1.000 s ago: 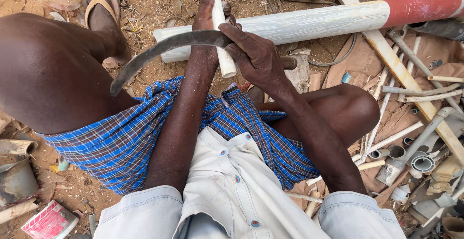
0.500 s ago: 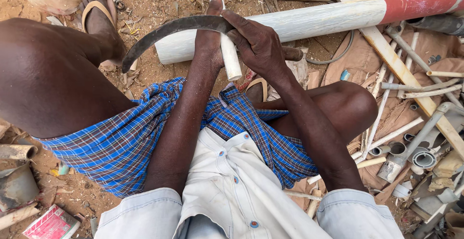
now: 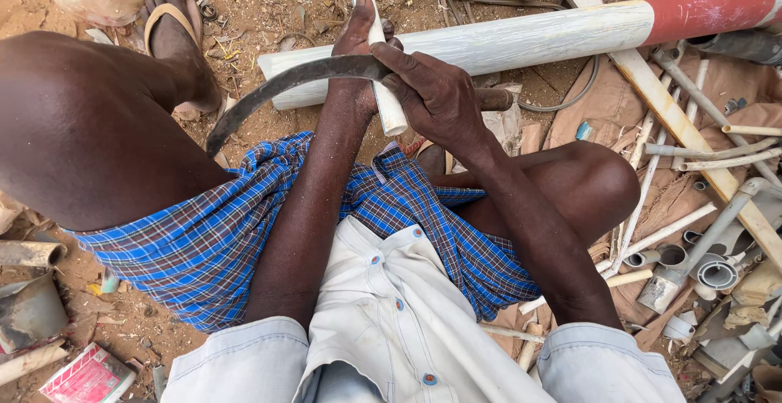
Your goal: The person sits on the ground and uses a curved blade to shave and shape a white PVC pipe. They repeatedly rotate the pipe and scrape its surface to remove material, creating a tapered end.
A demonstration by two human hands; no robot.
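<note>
A curved dark blade (image 3: 277, 93) sweeps from its tip at 8 o'clock up to the hands. The left hand (image 3: 358, 40) grips a thin white pipe (image 3: 379, 69) running toward 12 o'clock. The right hand (image 3: 436, 93) is wrapped around the blade's handle where it crosses the pipe. A thick white pipe (image 3: 529, 40) lies behind, toward 2 o'clock, with scrap pipes (image 3: 692, 232) crowding 4 o'clock.

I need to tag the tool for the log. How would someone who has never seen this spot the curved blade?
Start at the thick white pipe with a red end lying across the dirt. In front of it, the right hand grips a dark curved blade sweeping left toward the knee. Everything else nearby is straight, pale pipe.
</note>
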